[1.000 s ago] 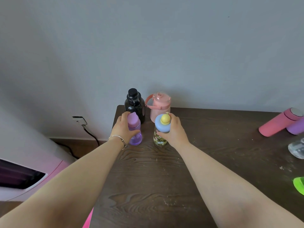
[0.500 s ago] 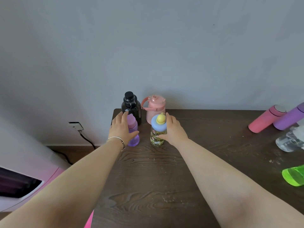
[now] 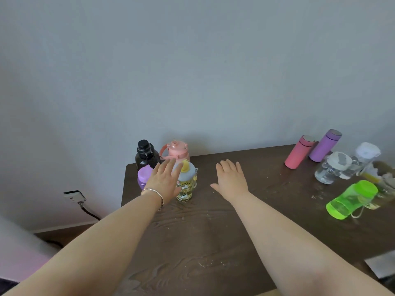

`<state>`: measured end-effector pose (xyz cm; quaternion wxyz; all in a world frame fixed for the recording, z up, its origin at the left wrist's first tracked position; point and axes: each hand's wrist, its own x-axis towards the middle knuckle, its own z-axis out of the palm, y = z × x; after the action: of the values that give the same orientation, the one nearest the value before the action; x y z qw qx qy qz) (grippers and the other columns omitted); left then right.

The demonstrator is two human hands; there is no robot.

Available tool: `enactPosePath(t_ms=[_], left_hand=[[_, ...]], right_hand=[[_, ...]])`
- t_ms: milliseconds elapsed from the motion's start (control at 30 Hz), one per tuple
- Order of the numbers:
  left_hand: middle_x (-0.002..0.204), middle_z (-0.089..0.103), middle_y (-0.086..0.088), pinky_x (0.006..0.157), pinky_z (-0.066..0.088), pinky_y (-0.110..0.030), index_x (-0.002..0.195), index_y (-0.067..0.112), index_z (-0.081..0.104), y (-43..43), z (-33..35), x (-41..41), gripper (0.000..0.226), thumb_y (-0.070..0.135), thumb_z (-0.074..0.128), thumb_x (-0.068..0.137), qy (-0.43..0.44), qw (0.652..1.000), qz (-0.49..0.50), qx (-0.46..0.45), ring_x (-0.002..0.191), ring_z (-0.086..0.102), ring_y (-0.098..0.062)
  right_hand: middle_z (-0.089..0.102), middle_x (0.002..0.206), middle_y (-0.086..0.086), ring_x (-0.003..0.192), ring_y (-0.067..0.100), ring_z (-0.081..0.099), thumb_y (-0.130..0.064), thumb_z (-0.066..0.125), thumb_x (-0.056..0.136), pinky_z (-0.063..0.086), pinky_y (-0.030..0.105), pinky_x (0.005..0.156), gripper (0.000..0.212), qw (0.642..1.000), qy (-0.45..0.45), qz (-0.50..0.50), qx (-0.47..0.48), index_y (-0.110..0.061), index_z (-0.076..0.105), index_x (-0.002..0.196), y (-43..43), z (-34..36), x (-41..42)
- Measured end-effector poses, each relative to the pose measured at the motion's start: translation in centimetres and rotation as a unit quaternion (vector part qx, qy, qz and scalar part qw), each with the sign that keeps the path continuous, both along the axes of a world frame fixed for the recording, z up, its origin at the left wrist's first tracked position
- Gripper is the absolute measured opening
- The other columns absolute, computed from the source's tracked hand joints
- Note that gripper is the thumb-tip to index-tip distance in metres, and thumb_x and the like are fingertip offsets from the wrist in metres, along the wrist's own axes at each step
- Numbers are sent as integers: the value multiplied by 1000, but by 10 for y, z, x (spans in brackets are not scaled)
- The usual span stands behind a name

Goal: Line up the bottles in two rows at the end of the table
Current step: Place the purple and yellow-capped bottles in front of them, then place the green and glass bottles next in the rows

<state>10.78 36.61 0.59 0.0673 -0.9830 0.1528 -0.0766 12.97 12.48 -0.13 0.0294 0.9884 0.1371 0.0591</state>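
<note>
At the table's left end stand a black bottle (image 3: 146,154) and a pink jug (image 3: 178,150) at the back. In front of them are a small purple bottle (image 3: 143,176) and a yellow patterned bottle with a blue cap (image 3: 186,183). My left hand (image 3: 164,182) hovers open between those two front bottles, holding nothing. My right hand (image 3: 231,178) is flat and open over bare table, to the right of the yellow bottle. At the right lie a pink flask (image 3: 298,154), a purple flask (image 3: 324,148), clear bottles (image 3: 333,169) and a green bottle (image 3: 350,199).
The dark wooden table (image 3: 213,231) ends at the left near a wall socket with a cable (image 3: 74,196). A grey wall runs behind. A white paper (image 3: 382,264) lies at the table's right front edge.
Both hands have let go of the purple and yellow bottles, which stay standing. My right hand has moved right over the table; the view has swung right, showing more bottles.
</note>
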Motion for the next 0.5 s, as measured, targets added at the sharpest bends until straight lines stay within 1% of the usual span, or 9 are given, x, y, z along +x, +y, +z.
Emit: enactPosePath(t_ms=[100,233,333,400,500], left_hand=[[154,25,-10,114,17,-40,149,17,19,-36,0,0,74,48,49,89,11,999,-34,0,141,21,-30],[159,13,-10,116,13,-41,152,18,10,-94,2,4,78,50,47,91,33,998,-50,14,145,11,-29],[159,12,-9,116,14,-41,151,18,8,-145,9,8,79,50,48,90,45,998,-51,14,145,9,-27],[158,12,-9,117,14,-41,151,18,9,-184,14,8,80,50,49,90,50,998,-47,10,145,9,-27],[158,13,-9,117,14,-41,151,17,10,-249,19,3,79,50,49,90,52,998,-47,3,146,9,-27]], right_hand=[[34,153,9,148,28,18,-51,58,92,11,50,120,75,1000,-1,-13,1,-8,33,148,-36,5,-8],[35,153,7,148,27,19,-46,60,92,13,47,120,72,998,17,-45,41,-9,33,147,-95,13,-17],[35,152,7,148,27,19,-42,61,92,14,47,120,68,997,30,-57,50,-9,35,146,-150,18,-24],[36,151,8,147,28,21,-41,62,92,15,47,119,66,997,24,-63,48,-9,37,144,-192,25,-29],[40,145,7,141,28,29,-42,64,89,19,46,117,64,997,8,-75,36,-10,40,140,-258,33,-40]])
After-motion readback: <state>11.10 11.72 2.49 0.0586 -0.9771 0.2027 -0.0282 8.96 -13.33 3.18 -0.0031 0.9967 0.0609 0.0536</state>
